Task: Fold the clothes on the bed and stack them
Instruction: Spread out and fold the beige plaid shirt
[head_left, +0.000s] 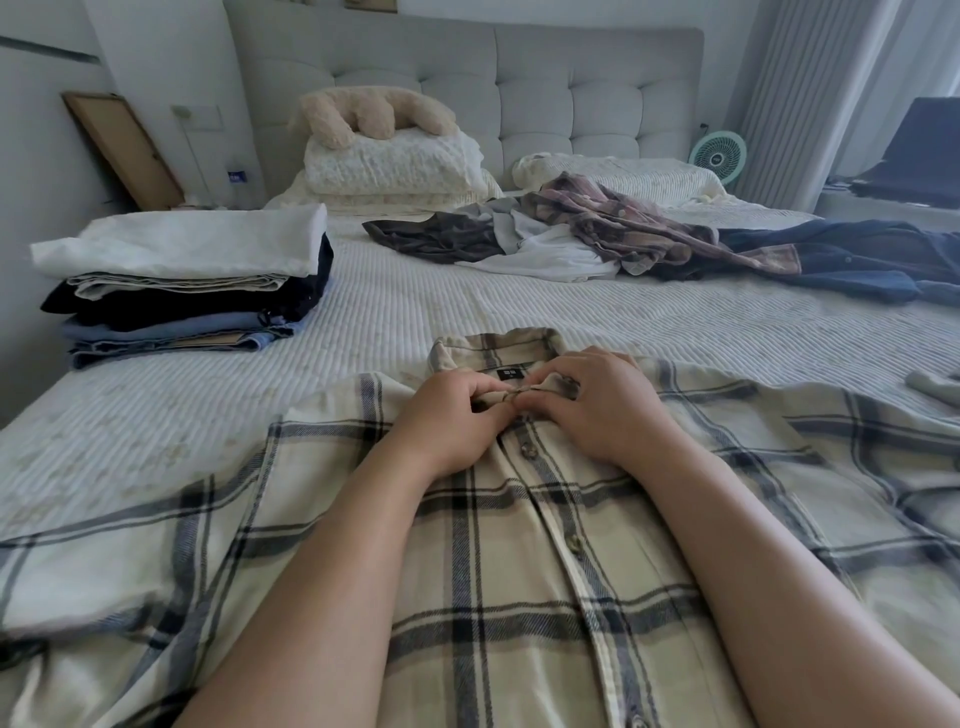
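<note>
Both forearms reach forward, left hand (452, 415) and right hand (597, 400) meeting, fingertips pinched in a tight grip.

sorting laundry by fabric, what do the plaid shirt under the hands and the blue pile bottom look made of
Plaid shirt: soft matte brushed cotton, likely flannel; diagonal twill weave shows. Blue garments at the bottom of the folded stack: probably denim; faded blue, thick stitched edges.

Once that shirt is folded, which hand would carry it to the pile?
Probably the left hand: the folded pile lies on its side of the shirt. Both hands, right included, are pinching the collar now.
</note>
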